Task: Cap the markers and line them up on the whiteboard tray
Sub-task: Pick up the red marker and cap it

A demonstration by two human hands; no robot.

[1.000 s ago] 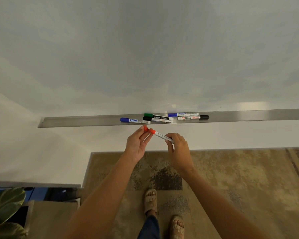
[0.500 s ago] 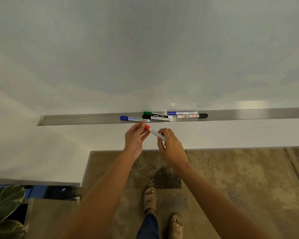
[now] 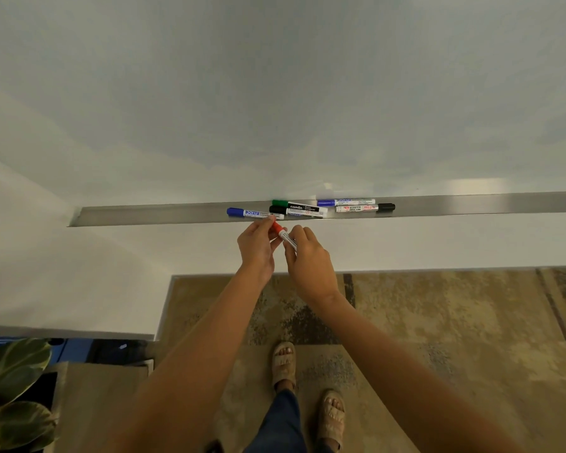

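While both arms reach forward, left hand (image 3: 255, 246) pinches red cap (image 3: 276, 227); right hand (image 3: 309, 261) grips red marker (image 3: 287, 238). Long axis diagonal, cap end toward left fingertips.

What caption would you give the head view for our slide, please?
Both hands, left hand and right hand, hold a red marker below the tray.

A second ago the red cap (image 3: 276, 227) sat apart from the red marker (image 3: 287, 239), pinched in the left hand (image 3: 257, 246) with a gap before the tip; now cap and barrel meet in one line. The right hand (image 3: 309, 264) has slid in close beside the left, and both have risen to just under the whiteboard tray (image 3: 151, 214), near the blue marker (image 3: 254, 213)
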